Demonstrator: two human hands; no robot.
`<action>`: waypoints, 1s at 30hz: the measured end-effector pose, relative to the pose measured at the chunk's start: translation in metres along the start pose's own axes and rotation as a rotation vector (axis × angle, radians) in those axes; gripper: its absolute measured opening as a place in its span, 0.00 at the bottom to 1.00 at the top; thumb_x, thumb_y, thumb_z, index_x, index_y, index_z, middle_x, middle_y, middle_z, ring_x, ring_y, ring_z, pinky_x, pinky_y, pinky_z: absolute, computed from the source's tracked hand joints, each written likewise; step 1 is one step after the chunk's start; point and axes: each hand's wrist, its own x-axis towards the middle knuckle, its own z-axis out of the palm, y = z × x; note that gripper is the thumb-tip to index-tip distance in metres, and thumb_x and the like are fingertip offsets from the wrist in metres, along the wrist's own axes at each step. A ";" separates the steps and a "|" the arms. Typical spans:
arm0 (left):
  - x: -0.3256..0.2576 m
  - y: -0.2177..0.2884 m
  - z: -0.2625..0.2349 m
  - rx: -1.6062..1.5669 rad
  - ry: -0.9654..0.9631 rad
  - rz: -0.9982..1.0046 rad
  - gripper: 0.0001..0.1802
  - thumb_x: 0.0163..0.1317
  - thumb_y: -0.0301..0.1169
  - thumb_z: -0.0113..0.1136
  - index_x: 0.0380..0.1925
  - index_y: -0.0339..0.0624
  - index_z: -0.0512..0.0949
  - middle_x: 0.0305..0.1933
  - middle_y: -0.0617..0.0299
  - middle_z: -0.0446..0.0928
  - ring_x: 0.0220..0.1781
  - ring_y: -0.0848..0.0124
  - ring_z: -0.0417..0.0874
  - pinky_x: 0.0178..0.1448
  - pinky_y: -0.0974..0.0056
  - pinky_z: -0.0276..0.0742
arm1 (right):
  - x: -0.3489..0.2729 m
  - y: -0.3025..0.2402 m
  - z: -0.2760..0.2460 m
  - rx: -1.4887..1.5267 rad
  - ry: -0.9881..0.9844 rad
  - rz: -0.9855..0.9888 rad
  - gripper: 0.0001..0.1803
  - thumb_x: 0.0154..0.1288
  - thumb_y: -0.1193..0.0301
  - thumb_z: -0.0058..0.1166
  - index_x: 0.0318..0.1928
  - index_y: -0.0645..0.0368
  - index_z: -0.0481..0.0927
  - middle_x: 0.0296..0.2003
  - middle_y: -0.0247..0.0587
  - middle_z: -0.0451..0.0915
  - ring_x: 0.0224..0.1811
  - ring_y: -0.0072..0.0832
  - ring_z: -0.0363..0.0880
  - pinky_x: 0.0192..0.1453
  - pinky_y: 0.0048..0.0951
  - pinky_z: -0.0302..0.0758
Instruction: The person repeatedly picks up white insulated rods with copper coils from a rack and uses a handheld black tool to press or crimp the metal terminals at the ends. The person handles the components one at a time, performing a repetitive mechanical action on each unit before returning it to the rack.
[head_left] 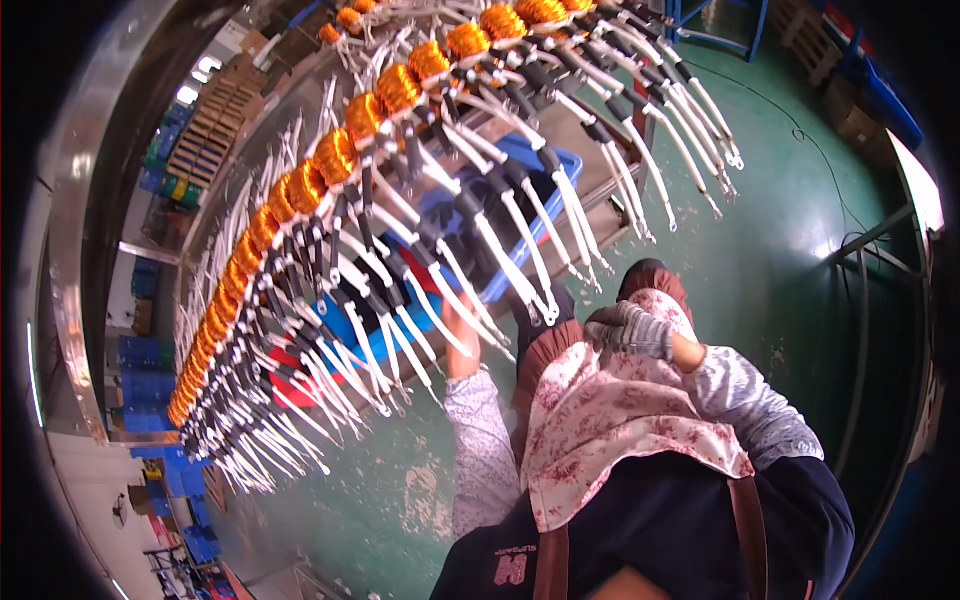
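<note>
A long curved row of copper-wire coils stretches across the upper left. From it hang many white-sleeved leads with black tubing sections and metal ring terminals at their tips. My left hand reaches up among these leads, beside a blue plastic bin. Leads in front hide its fingers, so I cannot tell what it touches. In a grey glove, my right hand lies over my flowered apron, fingers extended and loosely bent, with nothing visible in it.
Below the leads show blue and red containers, partly covered. A metal post rises at the left. Wooden pallets and blue crates stand beyond. A cable crosses the green floor near a metal frame at the right.
</note>
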 end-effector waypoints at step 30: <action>-0.071 -0.098 0.001 0.171 -0.279 -0.260 0.20 0.67 0.28 0.46 0.57 0.33 0.66 0.53 0.54 0.75 0.54 0.69 0.75 0.58 0.67 0.69 | 0.230 0.001 -0.169 1.141 0.363 -0.196 0.21 0.60 0.54 0.56 0.46 0.55 0.73 0.38 0.37 0.76 0.39 0.31 0.78 0.38 0.39 0.78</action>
